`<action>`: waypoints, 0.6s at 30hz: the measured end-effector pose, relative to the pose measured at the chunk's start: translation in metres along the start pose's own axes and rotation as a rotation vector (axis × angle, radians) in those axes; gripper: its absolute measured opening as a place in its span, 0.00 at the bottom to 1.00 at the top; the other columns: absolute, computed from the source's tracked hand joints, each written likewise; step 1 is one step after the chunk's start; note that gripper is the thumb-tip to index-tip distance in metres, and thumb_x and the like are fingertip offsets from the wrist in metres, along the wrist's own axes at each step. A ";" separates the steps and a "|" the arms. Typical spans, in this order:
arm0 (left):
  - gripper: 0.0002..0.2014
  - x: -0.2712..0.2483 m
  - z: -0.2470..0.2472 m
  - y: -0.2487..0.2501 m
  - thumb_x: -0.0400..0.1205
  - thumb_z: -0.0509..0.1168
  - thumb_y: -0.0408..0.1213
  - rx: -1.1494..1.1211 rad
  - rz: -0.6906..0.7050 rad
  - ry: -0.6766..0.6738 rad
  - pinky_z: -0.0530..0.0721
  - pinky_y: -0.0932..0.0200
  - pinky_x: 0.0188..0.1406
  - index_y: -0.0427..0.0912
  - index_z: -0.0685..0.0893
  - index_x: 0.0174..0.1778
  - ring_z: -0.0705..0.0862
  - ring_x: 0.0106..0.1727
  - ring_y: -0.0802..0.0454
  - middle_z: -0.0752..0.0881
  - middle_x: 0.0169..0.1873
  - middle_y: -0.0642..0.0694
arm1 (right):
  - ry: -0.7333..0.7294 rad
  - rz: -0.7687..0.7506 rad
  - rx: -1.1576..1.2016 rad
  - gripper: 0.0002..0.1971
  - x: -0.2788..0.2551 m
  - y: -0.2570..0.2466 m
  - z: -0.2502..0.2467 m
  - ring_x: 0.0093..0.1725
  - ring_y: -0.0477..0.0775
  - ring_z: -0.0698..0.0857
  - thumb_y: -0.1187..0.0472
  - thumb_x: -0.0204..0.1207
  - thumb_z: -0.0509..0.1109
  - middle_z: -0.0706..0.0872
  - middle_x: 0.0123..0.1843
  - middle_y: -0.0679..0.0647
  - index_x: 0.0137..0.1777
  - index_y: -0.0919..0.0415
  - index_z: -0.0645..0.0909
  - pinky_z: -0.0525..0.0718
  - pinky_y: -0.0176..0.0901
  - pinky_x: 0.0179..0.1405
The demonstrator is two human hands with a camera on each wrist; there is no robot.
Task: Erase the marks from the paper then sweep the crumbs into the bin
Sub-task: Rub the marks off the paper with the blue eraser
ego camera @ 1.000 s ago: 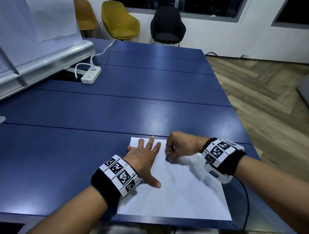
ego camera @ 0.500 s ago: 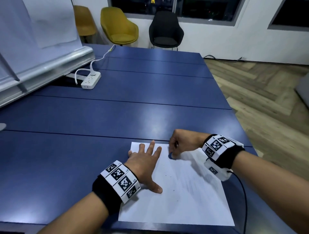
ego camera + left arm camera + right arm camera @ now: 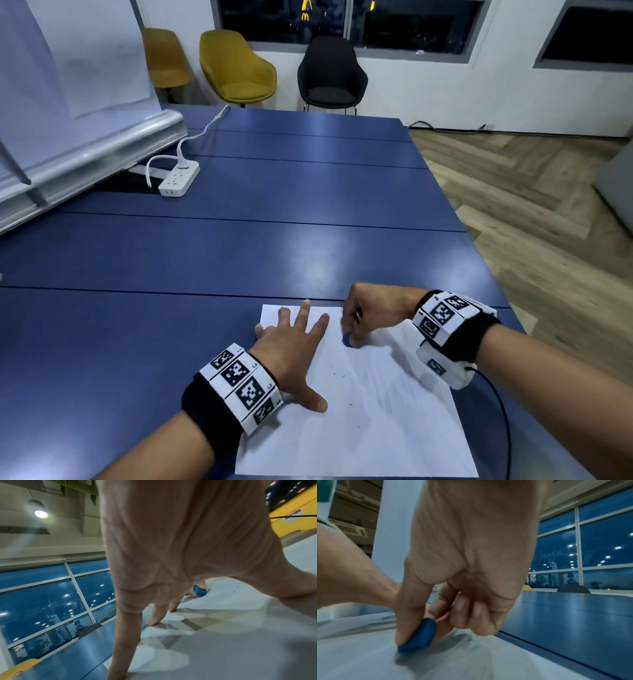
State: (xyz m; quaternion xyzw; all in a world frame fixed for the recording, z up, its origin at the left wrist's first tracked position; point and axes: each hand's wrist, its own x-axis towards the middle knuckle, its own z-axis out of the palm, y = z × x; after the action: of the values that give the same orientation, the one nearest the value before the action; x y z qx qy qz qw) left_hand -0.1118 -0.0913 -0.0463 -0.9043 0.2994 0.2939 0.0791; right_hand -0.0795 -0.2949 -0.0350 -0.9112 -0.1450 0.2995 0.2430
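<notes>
A white sheet of paper (image 3: 376, 428) lies near the front edge of the blue table (image 3: 239, 246). My left hand (image 3: 291, 346) presses flat on the sheet's upper left part with fingers spread (image 3: 152, 620). My right hand (image 3: 366, 308) pinches a small blue eraser (image 3: 347, 339) between thumb and fingers, its tip touching the paper near the top edge. The eraser (image 3: 419, 635) shows clearly in the right wrist view, and the eraser (image 3: 199, 591) also appears past my left palm. Tiny dark crumbs (image 3: 337, 371) dot the sheet. No bin is visible.
A white power strip (image 3: 180, 178) with its cable lies at the table's far left, beside a whiteboard stand (image 3: 85, 161). Yellow chairs (image 3: 239, 68) and a black chair (image 3: 330, 75) stand beyond the far edge. Wooden floor (image 3: 531, 205) runs along the right.
The right hand with the eraser moved slightly up and back along the top of the paper in a rubbing stroke. The left hand stayed pressed on the sheet.
</notes>
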 end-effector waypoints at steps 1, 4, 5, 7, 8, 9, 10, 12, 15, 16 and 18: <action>0.69 0.000 0.000 0.000 0.65 0.78 0.66 -0.001 -0.001 -0.005 0.63 0.26 0.75 0.53 0.32 0.86 0.40 0.85 0.34 0.27 0.84 0.44 | 0.036 0.000 -0.005 0.04 0.001 0.001 -0.002 0.30 0.38 0.80 0.60 0.63 0.81 0.91 0.38 0.51 0.38 0.55 0.91 0.79 0.34 0.33; 0.69 0.001 -0.001 0.000 0.65 0.78 0.66 -0.001 0.002 -0.012 0.63 0.25 0.75 0.54 0.32 0.86 0.40 0.85 0.33 0.27 0.84 0.44 | 0.230 0.001 0.023 0.04 0.003 0.003 -0.004 0.28 0.37 0.79 0.63 0.66 0.80 0.90 0.38 0.51 0.40 0.58 0.91 0.75 0.30 0.30; 0.69 0.000 -0.001 0.000 0.65 0.78 0.66 -0.001 0.003 -0.011 0.64 0.26 0.75 0.54 0.32 0.86 0.41 0.85 0.33 0.27 0.84 0.44 | 0.206 -0.001 0.028 0.04 0.002 0.002 -0.002 0.29 0.38 0.80 0.63 0.65 0.79 0.91 0.38 0.51 0.40 0.58 0.91 0.76 0.31 0.30; 0.69 0.000 -0.002 0.001 0.65 0.78 0.66 0.002 -0.003 -0.012 0.64 0.26 0.74 0.53 0.32 0.86 0.41 0.85 0.33 0.27 0.84 0.43 | 0.030 -0.012 -0.014 0.04 -0.002 -0.003 0.005 0.32 0.41 0.82 0.61 0.63 0.80 0.92 0.39 0.51 0.39 0.56 0.90 0.82 0.37 0.35; 0.69 -0.001 -0.003 0.002 0.65 0.78 0.65 0.004 -0.007 -0.015 0.65 0.26 0.74 0.53 0.32 0.86 0.41 0.85 0.33 0.27 0.84 0.43 | -0.035 -0.011 -0.036 0.05 -0.003 -0.004 0.005 0.33 0.41 0.83 0.60 0.64 0.80 0.92 0.38 0.50 0.40 0.56 0.91 0.82 0.39 0.37; 0.69 -0.002 -0.004 0.003 0.65 0.78 0.65 0.006 -0.009 -0.021 0.65 0.26 0.74 0.53 0.32 0.86 0.41 0.85 0.32 0.27 0.84 0.43 | -0.027 -0.007 -0.044 0.05 -0.002 -0.004 0.003 0.33 0.41 0.83 0.60 0.64 0.80 0.92 0.38 0.50 0.40 0.56 0.91 0.82 0.39 0.37; 0.69 -0.003 -0.005 0.003 0.66 0.78 0.65 0.010 -0.010 -0.024 0.65 0.26 0.74 0.53 0.32 0.86 0.41 0.85 0.33 0.27 0.84 0.43 | 0.042 -0.003 -0.037 0.05 0.000 -0.003 0.000 0.32 0.40 0.83 0.60 0.65 0.80 0.91 0.37 0.48 0.41 0.57 0.91 0.81 0.38 0.36; 0.69 -0.002 -0.006 0.004 0.66 0.78 0.65 0.018 -0.008 -0.023 0.67 0.27 0.74 0.53 0.32 0.86 0.42 0.85 0.33 0.28 0.84 0.43 | 0.198 0.004 -0.016 0.04 0.001 -0.001 -0.002 0.31 0.39 0.82 0.61 0.65 0.79 0.91 0.37 0.48 0.40 0.57 0.91 0.79 0.37 0.34; 0.69 -0.002 -0.005 0.004 0.65 0.79 0.65 0.022 -0.012 -0.024 0.68 0.28 0.73 0.53 0.33 0.86 0.44 0.85 0.33 0.28 0.84 0.42 | 0.032 -0.014 -0.016 0.05 -0.006 -0.004 0.010 0.32 0.39 0.83 0.62 0.62 0.80 0.91 0.36 0.45 0.39 0.57 0.90 0.82 0.37 0.34; 0.69 -0.002 -0.005 0.005 0.65 0.79 0.65 0.022 -0.015 -0.023 0.68 0.27 0.73 0.52 0.33 0.86 0.44 0.85 0.33 0.28 0.84 0.42 | -0.057 -0.018 -0.039 0.06 -0.010 -0.007 0.013 0.32 0.40 0.84 0.62 0.62 0.80 0.91 0.35 0.45 0.40 0.58 0.90 0.83 0.39 0.35; 0.68 -0.003 -0.007 0.005 0.65 0.79 0.64 0.021 -0.017 -0.029 0.67 0.27 0.73 0.52 0.33 0.86 0.43 0.85 0.32 0.28 0.85 0.42 | -0.017 -0.011 -0.048 0.06 -0.012 -0.004 0.012 0.34 0.43 0.84 0.59 0.63 0.81 0.91 0.36 0.48 0.40 0.57 0.90 0.85 0.43 0.39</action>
State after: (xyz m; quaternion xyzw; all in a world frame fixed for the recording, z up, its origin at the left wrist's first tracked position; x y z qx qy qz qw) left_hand -0.1137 -0.0961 -0.0389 -0.9016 0.2935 0.3029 0.0956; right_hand -0.0967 -0.2919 -0.0353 -0.9134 -0.1592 0.3022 0.2215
